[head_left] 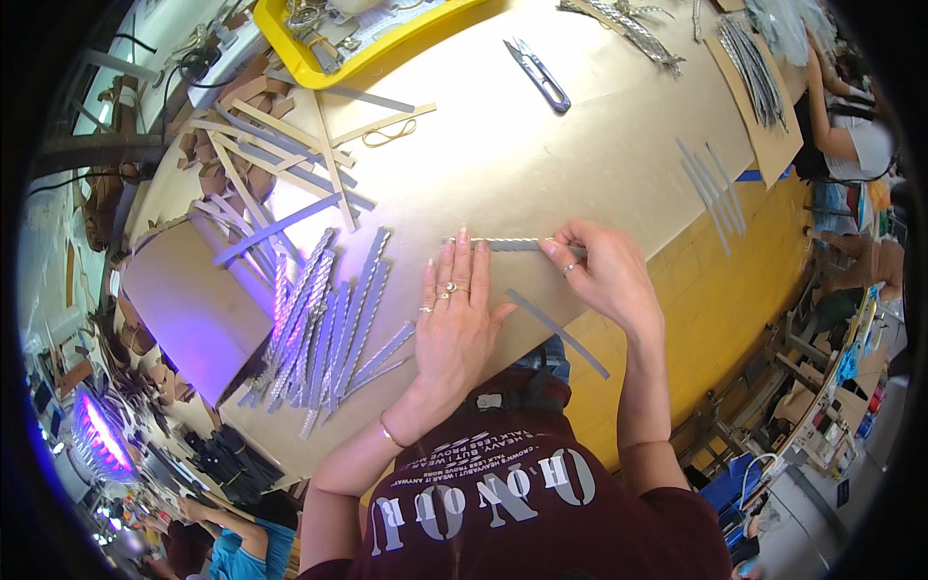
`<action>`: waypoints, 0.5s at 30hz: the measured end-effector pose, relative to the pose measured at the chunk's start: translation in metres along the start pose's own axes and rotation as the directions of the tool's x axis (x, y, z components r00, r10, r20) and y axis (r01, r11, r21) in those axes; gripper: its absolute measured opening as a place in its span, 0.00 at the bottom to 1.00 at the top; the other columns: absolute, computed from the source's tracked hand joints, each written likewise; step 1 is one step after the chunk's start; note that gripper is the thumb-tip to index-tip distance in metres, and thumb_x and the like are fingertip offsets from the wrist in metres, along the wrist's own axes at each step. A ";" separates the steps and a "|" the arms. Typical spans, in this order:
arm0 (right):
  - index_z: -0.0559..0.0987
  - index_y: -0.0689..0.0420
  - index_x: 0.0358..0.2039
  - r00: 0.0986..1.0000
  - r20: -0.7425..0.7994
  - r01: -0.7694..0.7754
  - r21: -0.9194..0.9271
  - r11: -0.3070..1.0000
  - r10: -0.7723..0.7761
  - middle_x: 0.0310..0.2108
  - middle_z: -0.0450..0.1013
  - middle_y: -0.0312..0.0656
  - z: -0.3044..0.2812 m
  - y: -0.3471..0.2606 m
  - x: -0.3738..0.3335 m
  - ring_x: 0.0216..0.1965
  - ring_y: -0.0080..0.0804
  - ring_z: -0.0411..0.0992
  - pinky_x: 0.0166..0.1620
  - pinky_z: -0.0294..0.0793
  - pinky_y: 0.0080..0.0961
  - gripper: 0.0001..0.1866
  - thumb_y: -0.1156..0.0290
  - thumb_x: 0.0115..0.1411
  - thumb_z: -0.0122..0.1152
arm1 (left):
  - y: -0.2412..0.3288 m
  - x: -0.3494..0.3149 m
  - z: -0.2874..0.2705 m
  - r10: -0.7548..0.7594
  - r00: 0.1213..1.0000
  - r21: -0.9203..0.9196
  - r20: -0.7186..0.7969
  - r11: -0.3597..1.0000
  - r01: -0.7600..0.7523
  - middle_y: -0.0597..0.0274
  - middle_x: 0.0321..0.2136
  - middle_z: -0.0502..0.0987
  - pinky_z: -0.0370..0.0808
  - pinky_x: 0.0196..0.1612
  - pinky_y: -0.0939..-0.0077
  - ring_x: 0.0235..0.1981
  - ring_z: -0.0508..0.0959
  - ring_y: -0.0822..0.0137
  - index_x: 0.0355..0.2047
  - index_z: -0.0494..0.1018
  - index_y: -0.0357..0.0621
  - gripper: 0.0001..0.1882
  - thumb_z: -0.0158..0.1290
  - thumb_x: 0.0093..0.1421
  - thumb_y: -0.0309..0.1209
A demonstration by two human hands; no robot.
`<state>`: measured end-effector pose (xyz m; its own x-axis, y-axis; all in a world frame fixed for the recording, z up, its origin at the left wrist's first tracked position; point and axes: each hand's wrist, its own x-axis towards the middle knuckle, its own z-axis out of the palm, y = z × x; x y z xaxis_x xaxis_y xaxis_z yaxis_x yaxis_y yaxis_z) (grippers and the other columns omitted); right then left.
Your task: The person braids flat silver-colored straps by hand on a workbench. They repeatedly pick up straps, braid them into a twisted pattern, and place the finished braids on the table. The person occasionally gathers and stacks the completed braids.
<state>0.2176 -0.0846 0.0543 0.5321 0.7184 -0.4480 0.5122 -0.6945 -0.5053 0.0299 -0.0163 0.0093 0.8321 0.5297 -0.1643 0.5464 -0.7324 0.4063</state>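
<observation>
A grey strip (512, 245) stretches leftward from right grip (601, 269) to left hand (456, 319).

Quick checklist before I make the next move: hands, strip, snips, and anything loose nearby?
1. Left hand flat, fingers at the braided strip's left end: ok.
2. Right hand pinching the strip's right end: ok.
3. Strip pulled tight: cannot tell.
4. Snips on the table, away from both hands: ok.
5. Loose grey strip fully on the table: not ok, its near end seems to overhang the edge.
</observation>
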 end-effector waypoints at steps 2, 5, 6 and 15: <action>0.79 0.62 0.28 1.000 -0.003 0.006 0.024 1.000 -0.006 0.14 0.68 0.46 0.000 0.000 0.000 0.17 0.38 0.66 0.25 0.64 0.35 0.14 0.62 0.60 0.63 | 0.002 0.000 0.001 -0.003 1.000 0.114 -0.006 0.993 0.003 0.48 0.68 0.55 0.56 0.69 0.58 0.67 0.60 0.54 0.67 0.58 0.40 0.43 0.58 0.57 0.49; 0.80 0.61 0.28 1.000 -0.005 0.003 0.017 1.000 -0.002 0.13 0.68 0.46 0.001 0.000 0.001 0.17 0.39 0.68 0.25 0.65 0.35 0.13 0.63 0.60 0.63 | 0.003 0.001 0.002 0.005 1.000 0.146 -0.016 0.989 -0.003 0.45 0.68 0.56 0.57 0.68 0.58 0.67 0.61 0.52 0.67 0.59 0.42 0.43 0.58 0.56 0.50; 0.80 0.61 0.28 1.000 -0.014 0.006 0.015 1.000 -0.005 0.14 0.68 0.46 0.001 0.001 0.001 0.17 0.39 0.69 0.26 0.66 0.35 0.13 0.63 0.60 0.63 | 0.004 0.001 0.002 0.010 1.000 0.154 -0.020 0.988 -0.007 0.45 0.68 0.56 0.57 0.68 0.57 0.67 0.61 0.51 0.67 0.59 0.45 0.42 0.58 0.56 0.50; 0.80 0.61 0.27 0.997 -0.056 0.046 -0.027 0.999 -0.048 0.16 0.72 0.49 0.005 0.003 0.003 0.20 0.43 0.74 0.28 0.69 0.36 0.13 0.63 0.58 0.64 | 0.024 0.008 0.010 -0.005 0.999 0.225 -0.035 0.974 0.013 0.29 0.65 0.54 0.51 0.69 0.50 0.67 0.58 0.40 0.67 0.60 0.61 0.37 0.54 0.59 0.52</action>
<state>0.2172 -0.0845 0.0474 0.5439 0.7474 -0.3814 0.5542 -0.6613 -0.5055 0.0504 -0.0338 0.0091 0.8254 0.5483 -0.1345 0.5645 -0.8030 0.1912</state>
